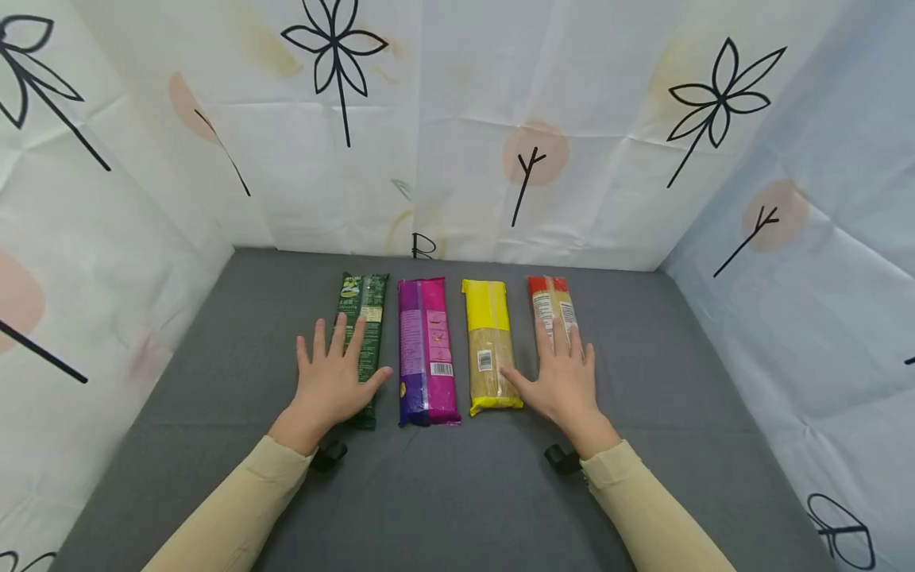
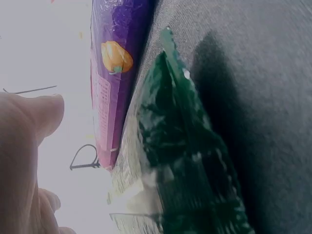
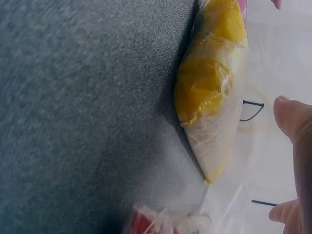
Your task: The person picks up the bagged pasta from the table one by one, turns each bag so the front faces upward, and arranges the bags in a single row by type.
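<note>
Spread with straight fingers, my left hand [image 1: 330, 387] is over the dark green packet [image 1: 373, 306], covering part of it in the head view. The left wrist view has the thumb [image 2: 48, 114] apart from the green packet's crinkled end. My right hand [image 1: 565, 384], also spread, overlaps the red-topped clear packet [image 1: 549, 286], which has pale contents. Its thumb reaches toward the yellow packet [image 1: 489, 310], a clear-windowed pack of thin straw-coloured strands like dried noodles. Between the green and yellow packs lies a purple and pink packet [image 1: 429, 349]. Neither hand grips anything.
All the packets lie roughly side by side on a grey cloth-covered table [image 1: 457, 492]. White patterned fabric [image 1: 457, 143] rises behind the table and along both sides. Dark wrist devices [image 1: 329, 456] sit under both wrists.
</note>
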`<state>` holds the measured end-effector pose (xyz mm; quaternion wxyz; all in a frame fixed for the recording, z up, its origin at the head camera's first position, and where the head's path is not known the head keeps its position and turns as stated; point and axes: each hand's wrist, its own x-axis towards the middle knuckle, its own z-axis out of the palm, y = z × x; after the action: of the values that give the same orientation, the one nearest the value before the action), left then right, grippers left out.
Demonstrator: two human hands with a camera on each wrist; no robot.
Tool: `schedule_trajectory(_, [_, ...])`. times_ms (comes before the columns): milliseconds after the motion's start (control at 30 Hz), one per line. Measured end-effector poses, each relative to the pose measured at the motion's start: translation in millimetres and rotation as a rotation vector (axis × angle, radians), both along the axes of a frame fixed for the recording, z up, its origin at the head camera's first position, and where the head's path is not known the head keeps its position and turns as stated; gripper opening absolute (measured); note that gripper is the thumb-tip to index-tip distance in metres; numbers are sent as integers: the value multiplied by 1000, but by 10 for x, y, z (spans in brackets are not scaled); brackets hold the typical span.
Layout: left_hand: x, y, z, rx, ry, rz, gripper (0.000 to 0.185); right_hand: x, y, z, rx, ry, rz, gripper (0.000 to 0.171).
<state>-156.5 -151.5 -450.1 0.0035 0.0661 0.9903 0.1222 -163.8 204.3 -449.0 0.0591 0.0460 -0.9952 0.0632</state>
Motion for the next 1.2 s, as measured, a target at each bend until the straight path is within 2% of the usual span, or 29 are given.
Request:
schedule_trajectory(267, [-76,140,-12,33,4,-18,95,56,97,6,-31,-15,8,105])
schedule_trajectory(567, [-169,428,24,61,2,-52,98,109,228,-25,-101,-13,-6,108])
schedule_trajectory(800, [-246,721,70,169,-20,-103,98,155,362,-27,-290,15,-37,104])
schedule_trajectory(1033, [-275,1076,205,289,-55,-189,94,157,524,23,-464,-70,-123,103])
schedule_trajectory(1200, [-335,1344,206,400,-54,-219,92,165,628,24,-543,-129,-142,103])
